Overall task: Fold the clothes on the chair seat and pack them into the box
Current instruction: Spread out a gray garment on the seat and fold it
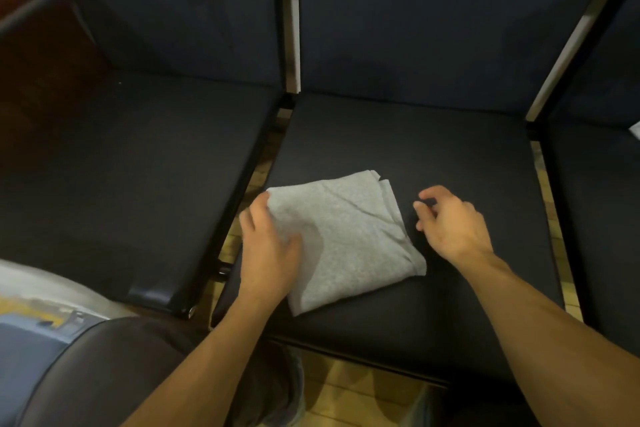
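1. One folded light grey heathered knit garment (346,239), soft and a bit fuzzy looking, folded into a rough rectangle with layered edges showing at its far right corner. It lies near the front left corner of the middle dark padded chair seat (433,156), turned at a slant to the seat edges.
2. The left hand (268,250) lies on the garment's left edge, thumb on top of the cloth and the fingertips curling round the far left corner, so it's gripping the fabric there.
3. The right hand (450,222) is just off the garment's right edge, above the bare seat, fingers loosely curled and holding nothing. It isn't touching the cloth.
4. I count three dark seats: the middle one, a second dark seat (131,163) to its left and a sliver of a third dark seat (602,204) at the right edge. All have a smooth matte cushion, black frames and dark upholstered backs.
5. Yellowish wooden plank floor (349,388) shows in the gaps between the seats and in front of them.
6. A small white scrap (635,130) sits on the right seat, too cut off to identify.
7. The box is not in view.
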Motion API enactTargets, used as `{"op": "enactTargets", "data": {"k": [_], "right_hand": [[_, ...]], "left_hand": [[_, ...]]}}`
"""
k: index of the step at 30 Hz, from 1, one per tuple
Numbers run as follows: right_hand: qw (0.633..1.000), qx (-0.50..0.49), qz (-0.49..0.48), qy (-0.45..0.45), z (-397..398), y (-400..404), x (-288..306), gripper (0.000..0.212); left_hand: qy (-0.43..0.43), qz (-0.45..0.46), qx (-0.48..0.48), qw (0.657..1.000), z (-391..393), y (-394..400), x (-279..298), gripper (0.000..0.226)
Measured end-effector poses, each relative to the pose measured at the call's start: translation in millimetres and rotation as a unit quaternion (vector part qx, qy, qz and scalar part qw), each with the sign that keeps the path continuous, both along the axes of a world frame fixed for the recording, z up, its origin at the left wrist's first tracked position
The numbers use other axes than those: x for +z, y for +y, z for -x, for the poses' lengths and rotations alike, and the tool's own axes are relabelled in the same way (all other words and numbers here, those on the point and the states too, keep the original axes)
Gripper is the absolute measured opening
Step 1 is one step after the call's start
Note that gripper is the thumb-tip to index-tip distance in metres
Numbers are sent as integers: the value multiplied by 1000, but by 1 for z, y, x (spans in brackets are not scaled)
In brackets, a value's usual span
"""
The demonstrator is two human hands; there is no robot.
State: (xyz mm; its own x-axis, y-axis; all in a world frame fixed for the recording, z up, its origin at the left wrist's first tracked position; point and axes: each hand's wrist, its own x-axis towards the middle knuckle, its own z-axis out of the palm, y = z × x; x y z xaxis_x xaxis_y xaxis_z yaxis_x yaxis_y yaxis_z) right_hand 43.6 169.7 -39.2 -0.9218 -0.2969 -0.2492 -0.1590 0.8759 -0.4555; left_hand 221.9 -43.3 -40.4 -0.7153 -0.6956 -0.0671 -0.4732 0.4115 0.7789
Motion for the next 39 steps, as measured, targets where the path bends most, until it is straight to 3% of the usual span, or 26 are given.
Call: {"op": "enactTargets", "data": {"k": [2,4,6,8,12,16,19,22,24,26,29,31,33,34,37,39], "right_hand": [[994,68,27,78,-8,-7,4,24],[973,167,58,151,-24,-22,3,30],[957,245,36,152,-42,-36,-5,43],[959,265,-21,95,-53,-38,-20,54],[967,224,-99,67,-43,-19,-41,68],[981,129,-121,79,-41,-15,-38,84],[986,47,-128,98,-47,-28,-24,89],[995,22,-96,-7,-53,-39,-7,59],[995,26,-56,-80,-62,-39,2,46],[992,-2,39,-124,-74,-34,15,42],[962,-42,199,-180,-91,-24,41,33],[954,-19,255,-158,-102,-17,64,47],[946,31,300,-123,-111,-14,93,67],[943,65,309,-107,-117,-14,108,72],[934,180,300,-73,-144,-19,151,58],[926,221,298,-65,-157,-27,177,54]], "left_hand": [[-42,193,-72,978,-1,8,0,80],[-70,276,-134,949,-3,16,-10,78],[-110,279,-168,939,-4,21,-24,78],[-149,265,-187,934,-6,20,-35,83],[-184,264,-198,926,-11,7,-36,99],[-222,189,-84,953,-22,-7,-28,108],[-243,171,-23,955,-21,-6,-23,93],[-228,186,-33,955,-13,-3,-17,54],[-190,122,-52,973,-12,-1,-9,28],[-97,5,-61,993,-16,-3,3,12],[33,-153,-18,988,-28,-10,30,14],[111,-247,-14,962,-44,-12,56,40],[154,-287,-30,945,-56,-11,82,55],[164,-295,-31,941,-63,-12,95,51],[184,-316,-22,930,-104,-15,140,37],[178,-318,-13,931,-131,-20,166,41]]}}
